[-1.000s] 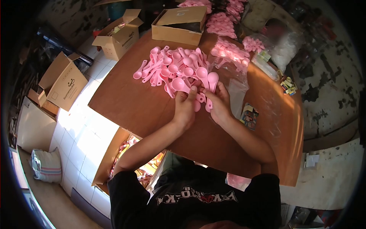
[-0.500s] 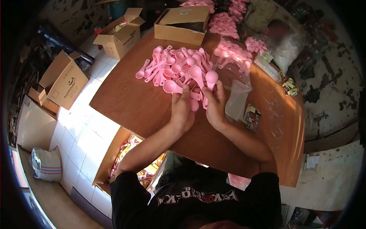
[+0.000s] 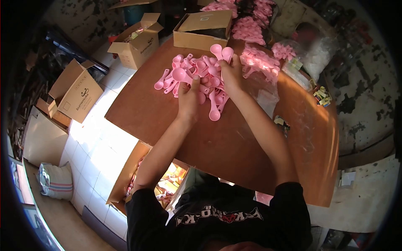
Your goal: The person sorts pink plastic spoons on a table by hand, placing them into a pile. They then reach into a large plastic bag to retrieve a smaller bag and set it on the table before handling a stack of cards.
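Note:
A pile of pink measuring spoons (image 3: pixel 213 81) lies on the brown table (image 3: pixel 150 113). My left hand (image 3: pixel 189 97) is closed on a pink spoon (image 3: pixel 180 75), its bowl showing beyond my thumb at the near left of the pile. At the pile's right side, my right hand (image 3: pixel 231 74) grips pink spoons, and two bowls (image 3: pixel 222 51) stick out past its fingers. One loose spoon (image 3: pixel 214 111) lies bowl-down the table, close to my left hand's right side. The handles in both hands are mostly hidden.
An open carton (image 3: pixel 201 35) stands behind the pile. Bagged pink spoons (image 3: pixel 255 60) and a clear plastic bag (image 3: pixel 268 98) lie to the right. Cartons (image 3: pixel 79 98) stand on the floor at left, and another carton (image 3: pixel 121 180) with colourful packets sits below the table's near edge.
My hands have moved apart. The right has gone up and away with its spoons to the pile's far right; the left has shifted slightly left and up. A loose spoon now shows on the table.

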`<state>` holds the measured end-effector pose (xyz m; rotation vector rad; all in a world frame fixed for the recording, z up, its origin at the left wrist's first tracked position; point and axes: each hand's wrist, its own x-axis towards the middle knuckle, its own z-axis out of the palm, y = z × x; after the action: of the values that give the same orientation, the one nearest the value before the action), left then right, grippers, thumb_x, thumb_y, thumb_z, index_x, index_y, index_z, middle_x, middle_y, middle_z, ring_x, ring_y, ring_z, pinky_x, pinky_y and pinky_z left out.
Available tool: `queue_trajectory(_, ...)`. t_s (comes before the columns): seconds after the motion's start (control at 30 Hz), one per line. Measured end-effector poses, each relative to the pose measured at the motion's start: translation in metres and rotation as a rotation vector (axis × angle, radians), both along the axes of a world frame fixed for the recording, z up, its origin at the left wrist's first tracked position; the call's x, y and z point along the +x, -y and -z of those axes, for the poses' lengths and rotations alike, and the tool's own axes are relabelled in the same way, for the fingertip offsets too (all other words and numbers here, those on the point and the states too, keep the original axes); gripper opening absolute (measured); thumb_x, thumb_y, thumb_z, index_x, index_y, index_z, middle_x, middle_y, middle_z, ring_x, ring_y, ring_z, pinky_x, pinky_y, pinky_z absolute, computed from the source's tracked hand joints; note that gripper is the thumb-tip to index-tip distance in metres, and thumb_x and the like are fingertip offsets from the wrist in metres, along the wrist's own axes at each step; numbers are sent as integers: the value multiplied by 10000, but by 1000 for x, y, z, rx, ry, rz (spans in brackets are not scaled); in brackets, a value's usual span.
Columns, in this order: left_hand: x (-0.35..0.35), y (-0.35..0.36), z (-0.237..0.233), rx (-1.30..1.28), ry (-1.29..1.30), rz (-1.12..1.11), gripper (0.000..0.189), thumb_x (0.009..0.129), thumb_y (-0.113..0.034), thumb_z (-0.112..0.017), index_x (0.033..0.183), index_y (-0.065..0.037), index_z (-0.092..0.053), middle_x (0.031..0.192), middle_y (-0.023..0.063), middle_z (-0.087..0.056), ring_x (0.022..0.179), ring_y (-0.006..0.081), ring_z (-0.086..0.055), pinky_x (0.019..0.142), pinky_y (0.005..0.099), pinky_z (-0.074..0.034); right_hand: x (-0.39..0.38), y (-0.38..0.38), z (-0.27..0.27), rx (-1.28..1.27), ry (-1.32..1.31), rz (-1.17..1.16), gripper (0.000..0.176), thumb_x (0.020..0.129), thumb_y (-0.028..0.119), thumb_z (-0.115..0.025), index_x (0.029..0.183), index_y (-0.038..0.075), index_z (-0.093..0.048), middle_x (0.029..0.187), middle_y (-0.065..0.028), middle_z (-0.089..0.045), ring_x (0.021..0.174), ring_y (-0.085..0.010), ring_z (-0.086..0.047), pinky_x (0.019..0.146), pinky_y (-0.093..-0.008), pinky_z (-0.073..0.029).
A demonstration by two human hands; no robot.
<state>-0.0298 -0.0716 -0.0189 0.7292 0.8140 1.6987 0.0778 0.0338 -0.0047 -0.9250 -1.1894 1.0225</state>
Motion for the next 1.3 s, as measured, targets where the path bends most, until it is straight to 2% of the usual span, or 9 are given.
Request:
queue_trajectory(0.17, -11, -36, 6, -45, -233, -87, 185, 975, -158, -492, 1071, -4, -527, 866, 70, -625, 728, 138, -602, 619, 282, -508, -8, -56, 38, 411, 637, 214, 298, 753, 63, -626, 1038, 8, -557, 924, -241, -610, 887, -432, -585, 779, -474, -469)
queue_trajectory(0.33, -25, -64, 2, -191, -365, 12, 208, 868, -66, -440, 1044, 13, -519, 852, 98, -627, 656, 162, -599, 567, 320, -497, -1, -46, 35, 559, 829, 151, 352, 731, 96, -676, 1061, 26, -576, 1005, -223, -592, 969, -416, -556, 852, -468, -446)
queue_trajectory(0.47, -45, -93, 18, 37, -876, -126, 255, 889, -60, -478, 1125, 19, -530, 872, 153, -646, 802, 275, -653, 679, 382, -531, 15, 4, 10, 670, 900, 213, 398, 742, 147, -708, 1104, 45, -578, 1081, -192, -574, 1046, -376, -536, 912, -438, -432)
queue_trajectory(0.53, -48, -92, 6, 263, -1482, -429, 276, 857, -65, -554, 1127, -9, -546, 906, 212, -641, 836, 356, -650, 680, 409, -526, 30, 32, -2, 794, 803, 105, 321, 760, 124, -687, 1047, 13, -597, 1082, -174, -601, 1044, -363, -573, 919, -465, -439)
queue_trajectory(0.67, -41, -91, -8, 153, -1768, -468, 286, 858, -82, -574, 1143, -78, -559, 906, 189, -640, 817, 397, -642, 655, 477, -526, 82, 59, -8, 340, 926, -130, 258, 763, 152, -668, 978, 11, -643, 989, -212, -611, 1012, -383, -580, 875, -476, -468)
queue_trajectory(0.83, -26, -79, -21, 108, -1919, -542, 315, 862, -61, -537, 1175, -90, -545, 919, 151, -657, 808, 331, -671, 630, 423, -548, 135, -1, 47, 301, 1514, 132, 357, 773, 127, -540, 1101, 11, -620, 945, -238, -646, 888, -378, -652, 794, -447, -522)
queue_trajectory(0.93, -21, -58, -27, 67, -1971, -543, 388, 837, -20, -529, 1217, -97, -538, 959, 126, -675, 805, 290, -688, 608, 371, -556, 120, -30, 15, -223, 1414, 34, 416, 803, 205, -518, 1175, 27, -577, 987, -269, -634, 972, -375, -634, 851, -453, -501)
queue_trajectory(1.03, -20, -31, -21, 309, -1820, -682, 442, 818, -14, -540, 1250, -109, -533, 990, 123, -683, 783, 292, -688, 591, 395, -550, 105, -52, 48, 180, 1391, 622, 363, 858, 238, -497, 1135, 33, -611, 1144, -249, -593, 1082, -428, -569, 909, -495, -465)
queue_trajectory(1.3, -6, 70, -15, 93, -1644, -463, 508, 807, -22, -598, 1290, -163, -535, 759, 126, -673, 606, 343, -647, 549, 430, -519, 80, -95, 24, -67, 1374, 470, 368, 864, 210, -467, 1166, 32, -581, 1151, -265, -583, 1108, -432, -550, 929, -489, -452)
